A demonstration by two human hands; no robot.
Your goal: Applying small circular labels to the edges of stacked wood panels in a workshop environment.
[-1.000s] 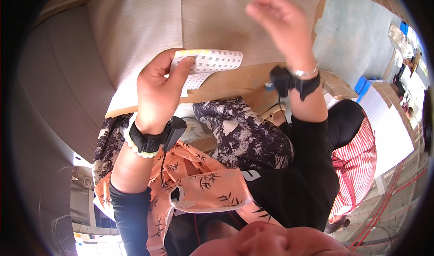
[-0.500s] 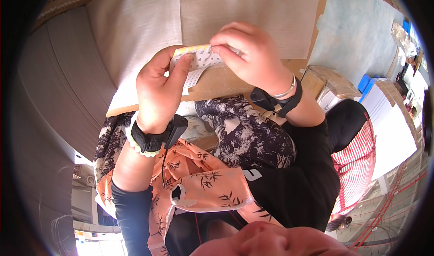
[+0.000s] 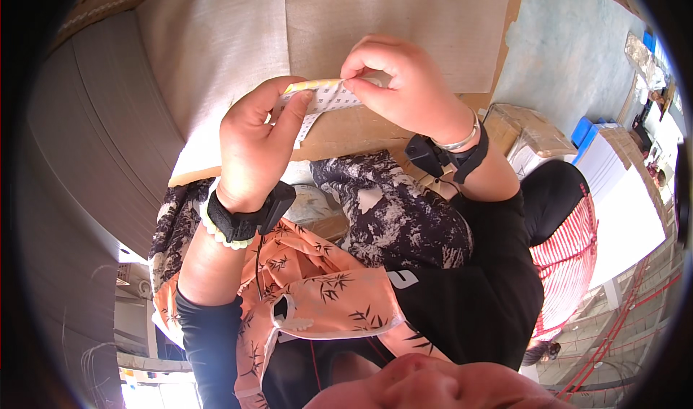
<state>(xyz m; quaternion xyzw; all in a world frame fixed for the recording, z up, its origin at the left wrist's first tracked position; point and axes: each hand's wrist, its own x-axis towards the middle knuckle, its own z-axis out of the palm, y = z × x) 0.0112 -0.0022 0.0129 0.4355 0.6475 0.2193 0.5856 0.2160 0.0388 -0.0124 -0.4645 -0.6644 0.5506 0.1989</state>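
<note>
My L hand (image 3: 253, 138) has the label sheet (image 3: 323, 97) clamped btwn thumb & fingers at its L end, thumb lying on the printed face. My R hand (image 3: 408, 84) is pinching its top edge, thumb & index tips together there. So both grips are closed on the same thing. It's white w/ rows of small dark prints & a yellow strip along the top, bent, w/ a lower flap hanging; I've got it up over the near edge of the cardboard (image 3: 364, 126). Pale lining (image 3: 397, 19) covers much of the cardboard. Grey panels (image 3: 94, 113) stand L of the cardboard, a carton (image 3: 523, 131) just R of it, a co-worker in red-&-white stripes (image 3: 567, 264) further R & nearer me. On my side of the cardboard: dark patterned cloth (image 3: 408, 218) & orange bamboo-print cloth (image 3: 332, 304). Metal bangle (image 3: 463, 142) on my R wrist, pale beads (image 3: 224, 237) on my L.
</note>
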